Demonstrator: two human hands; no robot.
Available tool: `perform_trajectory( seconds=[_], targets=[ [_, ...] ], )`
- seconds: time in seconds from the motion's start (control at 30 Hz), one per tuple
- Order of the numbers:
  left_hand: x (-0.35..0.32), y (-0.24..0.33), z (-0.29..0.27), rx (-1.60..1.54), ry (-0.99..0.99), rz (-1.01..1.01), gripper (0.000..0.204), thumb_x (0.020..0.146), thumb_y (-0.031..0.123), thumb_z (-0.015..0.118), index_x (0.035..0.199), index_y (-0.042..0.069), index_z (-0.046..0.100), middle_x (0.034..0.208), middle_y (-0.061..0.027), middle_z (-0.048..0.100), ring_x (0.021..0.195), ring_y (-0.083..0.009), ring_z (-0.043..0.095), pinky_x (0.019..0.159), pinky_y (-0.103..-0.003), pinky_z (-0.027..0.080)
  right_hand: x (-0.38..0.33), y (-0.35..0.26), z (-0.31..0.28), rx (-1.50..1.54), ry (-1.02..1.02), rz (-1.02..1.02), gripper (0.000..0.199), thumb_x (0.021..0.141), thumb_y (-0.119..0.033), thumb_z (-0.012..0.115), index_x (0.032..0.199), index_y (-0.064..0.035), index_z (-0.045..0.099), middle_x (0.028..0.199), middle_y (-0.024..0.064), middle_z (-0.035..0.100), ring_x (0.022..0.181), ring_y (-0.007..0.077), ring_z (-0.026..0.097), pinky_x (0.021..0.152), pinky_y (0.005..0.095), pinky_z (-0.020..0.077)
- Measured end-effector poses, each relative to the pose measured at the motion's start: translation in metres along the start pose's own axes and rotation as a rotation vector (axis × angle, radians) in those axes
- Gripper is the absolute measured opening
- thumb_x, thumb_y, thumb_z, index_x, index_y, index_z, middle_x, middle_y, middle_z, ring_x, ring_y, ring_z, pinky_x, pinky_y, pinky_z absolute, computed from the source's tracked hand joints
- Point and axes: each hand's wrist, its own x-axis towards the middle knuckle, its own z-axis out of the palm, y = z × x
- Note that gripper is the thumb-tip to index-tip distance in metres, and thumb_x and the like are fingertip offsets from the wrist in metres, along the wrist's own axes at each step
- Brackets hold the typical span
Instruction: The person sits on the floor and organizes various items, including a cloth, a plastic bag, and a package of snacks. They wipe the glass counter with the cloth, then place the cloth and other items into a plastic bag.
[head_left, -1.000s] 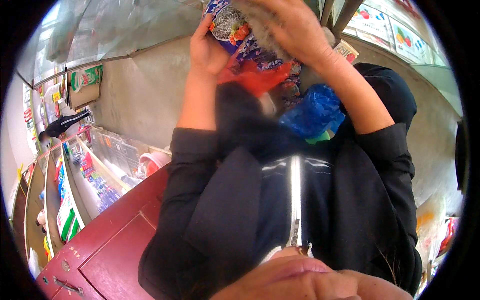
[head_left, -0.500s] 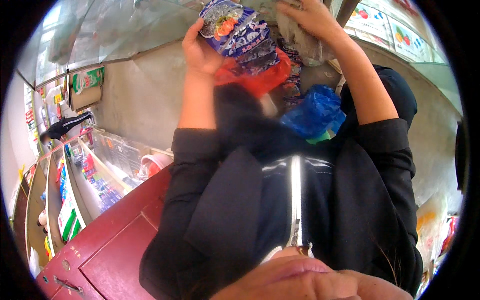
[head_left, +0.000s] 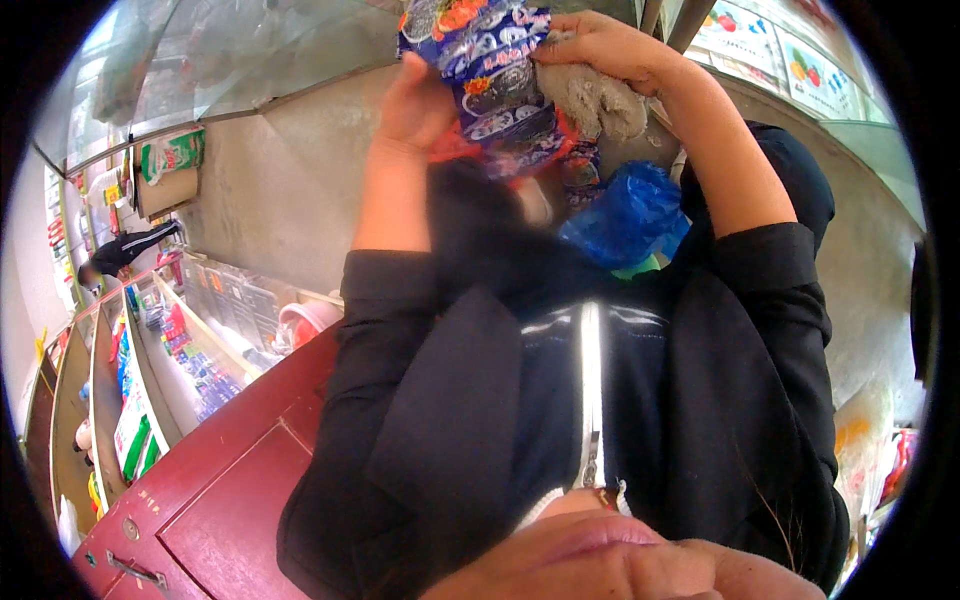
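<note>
A strip of joined dark blue printed packets [head_left: 500, 75] hangs from the top edge of the head view over my lap. My left hand [head_left: 418, 108] holds its left side, the thumb against the packets and the fingers partly hidden behind. At the strip's right edge, my right hand [head_left: 605, 48] pinches the packets between thumb and fingers. Below the strip shows a red plastic bag [head_left: 450, 148], partly covered by it. More dark packets [head_left: 582, 172] lie beneath. A lumpy grey-beige thing [head_left: 605, 100], perhaps a rag, sits under my right hand.
A crumpled blue plastic bag [head_left: 630, 215] lies between my knees, with something green [head_left: 640, 268] below it. Glass panels [head_left: 250, 50] rise at the far left. A red cabinet [head_left: 240, 490] and stocked shelves [head_left: 130, 400] stand to my left. A person [head_left: 125, 250] is farther off there.
My right hand has come left from the grey-beige thing to the packets' edge. The strip has shifted up and now hangs longer over the red bag.
</note>
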Motion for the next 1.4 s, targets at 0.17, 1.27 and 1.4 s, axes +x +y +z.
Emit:
perform_trajectory(
  seconds=[0.17, 1.27, 1.4],
  targets=[
    [-0.001, -0.009, -0.001, 0.054, 0.012, -0.063, 0.077, 0.077, 0.044, 0.069, 0.135, 0.005, 0.036, 0.130, -0.0082, 0.049, 0.121, -0.0247, 0.046, 0.104, -0.042, 0.034, 0.000, -0.016, -0.004, -0.099, 0.014, -0.101, 0.032, 0.084, -0.014, 0.063, 0.111, 0.0033, 0.059, 0.098, 0.0090, 0.065, 0.090, 0.0142, 0.056, 0.082, 0.0266, 0.0460],
    [-0.009, 0.019, -0.053, 0.316, 0.291, 0.570, 0.058, 0.074, -0.011, 0.050, 0.128, 0.008, 0.042, 0.120, -0.0108, 0.054, 0.109, -0.0270, 0.055, 0.089, -0.039, 0.046, 0.050, 0.165, -0.070, -0.751, 0.794, -0.026, 0.042, 0.079, -0.037, 0.059, 0.108, -0.0053, 0.062, 0.101, 0.0211, 0.064, 0.097, 0.0356, 0.060, 0.083, 0.0400, 0.0473],
    [-0.022, 0.028, -0.027, 0.188, 0.400, 0.609, 0.063, 0.068, -0.014, 0.046, 0.123, 0.018, 0.047, 0.120, -0.0064, 0.054, 0.115, -0.0275, 0.050, 0.095, -0.043, 0.042, 0.031, 0.142, -0.045, -0.583, 0.733, 0.016, 0.049, 0.072, -0.041, 0.067, 0.106, -0.0046, 0.064, 0.100, 0.0207, 0.065, 0.099, 0.0326, 0.061, 0.086, 0.0374, 0.0470]
  ],
)
